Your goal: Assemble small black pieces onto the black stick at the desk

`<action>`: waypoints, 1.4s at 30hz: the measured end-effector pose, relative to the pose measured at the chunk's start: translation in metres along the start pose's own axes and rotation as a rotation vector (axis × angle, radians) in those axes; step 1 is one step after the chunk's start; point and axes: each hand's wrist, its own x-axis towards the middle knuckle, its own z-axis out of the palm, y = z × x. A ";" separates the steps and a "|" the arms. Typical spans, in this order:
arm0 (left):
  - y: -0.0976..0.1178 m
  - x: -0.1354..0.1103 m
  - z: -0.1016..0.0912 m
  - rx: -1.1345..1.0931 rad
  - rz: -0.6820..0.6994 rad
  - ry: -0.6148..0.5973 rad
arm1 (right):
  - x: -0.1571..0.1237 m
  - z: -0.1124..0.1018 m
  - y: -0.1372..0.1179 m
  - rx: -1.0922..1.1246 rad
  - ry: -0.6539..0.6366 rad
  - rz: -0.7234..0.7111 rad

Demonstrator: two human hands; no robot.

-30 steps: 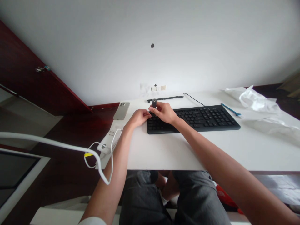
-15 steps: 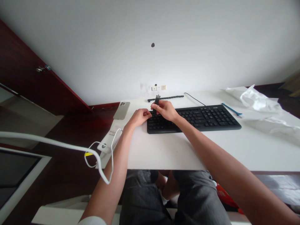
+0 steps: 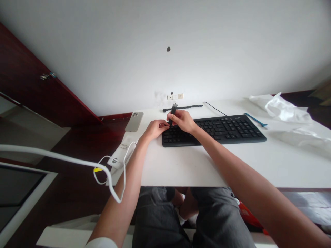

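Observation:
My right hand holds a small dark tool upright over the left end of the black keyboard, its tip sticking up above my fingers. My left hand rests beside the keyboard's left edge, fingertips pinched at the bottom of the same tool. What the fingertips pinch is too small to make out.
A phone lies face down at the white desk's left back corner. A black strip lies by the wall, a blue tool and white plastic wrap to the right. A white cable and small device hang off the desk's left edge.
The right hand has turned the dark tool from squat and level to tilted upright, its tip now higher. The left fingertips have closed in toward it.

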 end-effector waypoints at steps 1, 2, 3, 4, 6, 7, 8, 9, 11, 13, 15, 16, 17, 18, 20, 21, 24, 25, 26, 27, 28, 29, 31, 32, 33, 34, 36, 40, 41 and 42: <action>0.000 0.000 0.001 -0.013 0.001 0.003 | 0.000 0.000 0.000 0.000 0.000 -0.001; 0.000 0.000 0.001 -0.031 0.001 0.001 | 0.000 0.000 0.000 -0.001 0.001 -0.002; 0.000 0.000 0.001 -0.049 -0.001 -0.003 | 0.000 -0.001 -0.001 -0.003 0.001 -0.004; 0.000 0.000 0.001 -0.064 -0.003 -0.006 | 0.000 -0.001 -0.001 -0.007 0.002 -0.005; 0.001 0.001 0.001 -0.079 -0.003 -0.010 | 0.000 -0.002 -0.002 -0.021 -0.001 -0.010; 0.001 0.001 0.001 -0.080 -0.004 -0.009 | 0.000 -0.002 -0.002 -0.028 -0.003 -0.013; 0.001 0.001 0.001 -0.076 -0.006 -0.009 | 0.000 -0.002 -0.002 -0.032 -0.004 -0.016; 0.002 0.001 0.001 -0.072 -0.011 -0.007 | 0.000 -0.003 -0.002 -0.032 -0.006 -0.017; 0.002 0.001 0.000 -0.066 -0.023 -0.007 | 0.000 -0.003 -0.002 -0.024 -0.008 -0.017; 0.002 0.001 0.000 -0.067 -0.031 -0.004 | 0.000 -0.003 -0.001 -0.018 -0.007 -0.012; 0.001 0.001 0.001 -0.077 -0.031 -0.005 | 0.001 -0.003 -0.001 -0.019 -0.007 -0.005; 0.000 0.001 0.001 -0.084 -0.031 -0.004 | 0.001 -0.003 -0.001 -0.019 -0.004 0.001; -0.001 0.002 0.001 -0.090 -0.030 -0.002 | 0.001 -0.004 0.000 -0.015 -0.001 0.007; -0.002 0.002 0.001 -0.095 -0.029 -0.001 | 0.001 -0.004 0.000 -0.005 0.002 0.013; -0.003 0.002 0.002 -0.097 -0.026 0.004 | 0.002 -0.005 0.002 0.024 0.001 0.021; -0.004 0.002 0.002 -0.096 -0.026 0.005 | 0.002 -0.005 0.002 0.036 -0.001 0.021; -0.004 0.002 0.003 -0.096 -0.032 0.006 | 0.003 -0.005 0.004 0.045 -0.002 0.016; -0.004 0.002 0.003 -0.100 -0.034 0.005 | 0.003 -0.005 0.004 0.043 0.000 0.016; -0.004 0.002 0.003 -0.103 -0.036 0.004 | 0.003 -0.005 0.004 0.045 0.002 0.016; -0.004 0.002 0.002 -0.108 -0.036 0.002 | 0.003 -0.005 0.004 0.050 0.003 0.016; -0.004 0.002 0.002 -0.112 -0.035 0.000 | 0.003 -0.004 0.004 0.055 0.003 0.017; -0.004 0.001 0.002 -0.114 -0.034 0.000 | 0.003 -0.004 0.004 0.059 0.003 0.018; -0.003 0.001 0.001 -0.110 -0.030 0.000 | 0.003 -0.004 0.005 0.070 0.005 0.023; -0.003 0.001 0.001 -0.104 -0.026 0.000 | 0.003 -0.004 0.006 0.078 0.006 0.028; -0.002 0.001 0.001 -0.097 -0.021 0.000 | 0.003 -0.004 0.007 0.090 0.007 0.035; -0.002 0.001 0.001 -0.090 -0.016 0.000 | 0.004 -0.004 0.008 0.106 0.009 0.043; -0.001 0.001 0.000 -0.082 -0.009 0.002 | 0.004 -0.005 0.010 0.138 0.011 0.057; 0.002 0.000 0.000 -0.077 -0.011 0.001 | 0.005 -0.004 0.011 0.159 0.013 0.069; 0.003 0.000 0.000 -0.074 -0.011 -0.001 | 0.005 -0.004 0.011 0.159 0.012 0.069; 0.003 0.000 -0.001 -0.070 -0.010 -0.003 | 0.005 -0.004 0.011 0.161 0.012 0.069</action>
